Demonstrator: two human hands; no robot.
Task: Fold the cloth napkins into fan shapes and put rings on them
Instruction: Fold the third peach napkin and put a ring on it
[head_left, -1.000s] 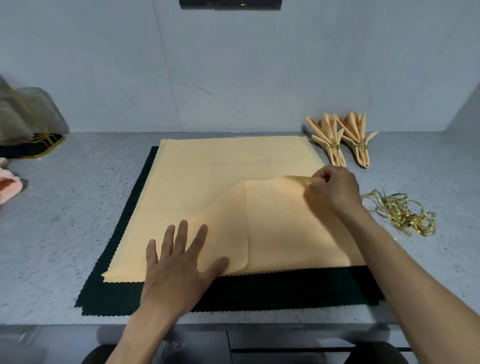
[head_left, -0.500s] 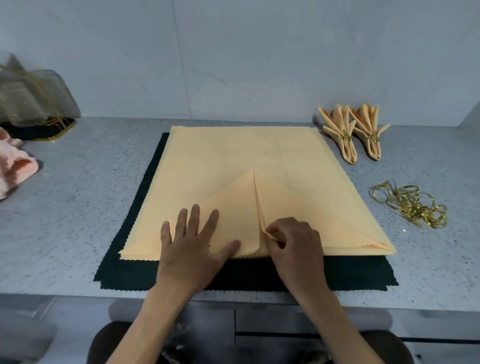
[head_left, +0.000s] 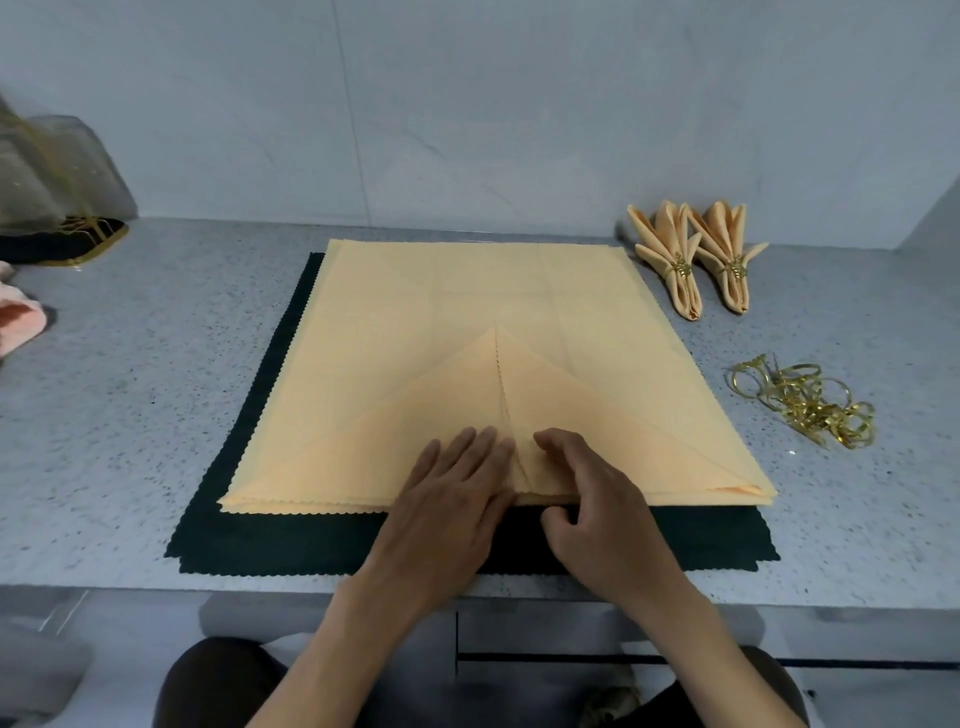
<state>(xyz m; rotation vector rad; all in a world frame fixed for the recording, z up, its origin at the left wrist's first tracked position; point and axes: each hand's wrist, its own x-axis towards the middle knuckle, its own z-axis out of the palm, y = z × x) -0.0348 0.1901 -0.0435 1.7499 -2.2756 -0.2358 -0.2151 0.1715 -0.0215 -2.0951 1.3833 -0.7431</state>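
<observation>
The top napkin lies on the pile, its 2 corners folded into a point aimed away from the person. The left hand presses flat beside the middle seam. The right hand, just across it, curls at the near edge, maybe pinching cloth.

pink cloth cut off left; dark napkins mostly covered.

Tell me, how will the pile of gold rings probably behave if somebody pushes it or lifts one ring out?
The rings lie tangled, loops crossing, so lifting one would probably drag others along. They look thin and wiry, so likely light; a push may slide the heap across the smooth counter. Loose round ones might roll away.
</observation>
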